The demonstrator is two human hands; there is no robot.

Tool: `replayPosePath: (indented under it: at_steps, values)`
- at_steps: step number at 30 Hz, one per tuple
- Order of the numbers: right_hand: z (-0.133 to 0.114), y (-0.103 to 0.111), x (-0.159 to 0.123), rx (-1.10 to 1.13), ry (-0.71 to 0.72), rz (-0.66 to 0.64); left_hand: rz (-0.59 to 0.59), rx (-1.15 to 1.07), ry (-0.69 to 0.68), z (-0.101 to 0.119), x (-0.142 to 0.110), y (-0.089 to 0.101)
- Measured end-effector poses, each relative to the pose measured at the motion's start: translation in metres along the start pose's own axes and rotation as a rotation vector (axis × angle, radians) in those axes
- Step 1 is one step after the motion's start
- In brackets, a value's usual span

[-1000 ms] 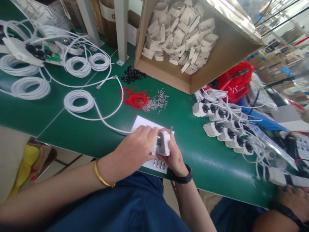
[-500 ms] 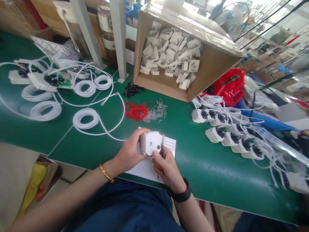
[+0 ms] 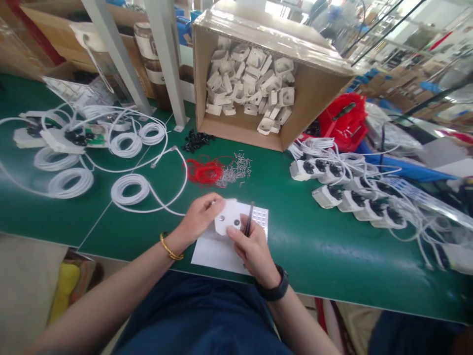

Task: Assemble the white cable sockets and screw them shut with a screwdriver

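Observation:
My left hand [image 3: 199,216] grips a white plastic housing [image 3: 228,223] by its left side, with the thumb lying along the top. The face turned towards me has two round spots, the right one dark. My right hand [image 3: 254,249] is closed around dark tweezers [image 3: 250,219] that point upward, and its thumb presses the lower right of the housing. Under both hands lies a white sheet [image 3: 211,254] with rows of small pale stickers [image 3: 260,217] at its right end. A white cable [image 3: 173,212] runs towards my left hand; its end is hidden.
A cardboard box [image 3: 240,130] of white plastic parts stands behind. Before it lie black pieces [image 3: 197,140], red wire [image 3: 205,171] and small metal pins [image 3: 240,170]. Coiled white cables [image 3: 130,192] lie left; wired white housings [image 3: 353,204] and a red bin [image 3: 345,123] are right.
The housing has turned and tilted in my hands, and my left thumb has moved onto its top. The tweezers now stand clear of its right side. The camera view has shifted slightly.

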State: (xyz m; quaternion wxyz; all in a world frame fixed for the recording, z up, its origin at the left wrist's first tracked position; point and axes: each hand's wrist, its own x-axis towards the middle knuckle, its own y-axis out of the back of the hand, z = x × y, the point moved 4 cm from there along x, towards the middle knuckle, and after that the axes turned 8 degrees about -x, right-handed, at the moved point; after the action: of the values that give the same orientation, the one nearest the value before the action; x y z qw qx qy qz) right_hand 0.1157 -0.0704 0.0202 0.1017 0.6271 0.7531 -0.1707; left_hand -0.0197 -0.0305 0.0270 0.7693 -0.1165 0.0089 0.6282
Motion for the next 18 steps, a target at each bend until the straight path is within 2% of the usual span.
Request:
replayPosePath:
  at_steps: [3,5,8,10,12,13,15,18]
  values:
    - [-0.008,0.01,0.005,-0.14,0.043,-0.024,-0.039,0.029,-0.038,0.004,-0.001,0.0]
    - [-0.019,0.021,0.012,-0.317,0.117,-0.01,-0.055,0.11,-0.124,0.011,-0.003,0.003]
    - [-0.037,0.036,0.02,-0.686,0.42,0.062,0.029,0.259,-0.25,0.017,-0.01,0.011]
    - [-0.04,0.038,0.022,-0.952,0.634,0.065,0.091,0.291,-0.179,0.009,-0.015,0.016]
    - [-0.034,0.036,0.021,-1.109,0.717,0.006,0.075,0.302,-0.061,-0.004,-0.018,0.017]
    - [-0.032,0.035,0.021,-1.105,0.708,0.004,0.057,0.331,-0.048,-0.008,-0.018,0.016]
    - [-0.029,0.034,0.019,-0.925,0.582,0.062,0.036,0.46,-0.162,-0.007,-0.018,0.011]
    - [-0.021,0.028,0.015,-0.398,0.216,0.123,0.04,0.67,-0.398,0.005,-0.015,0.0]
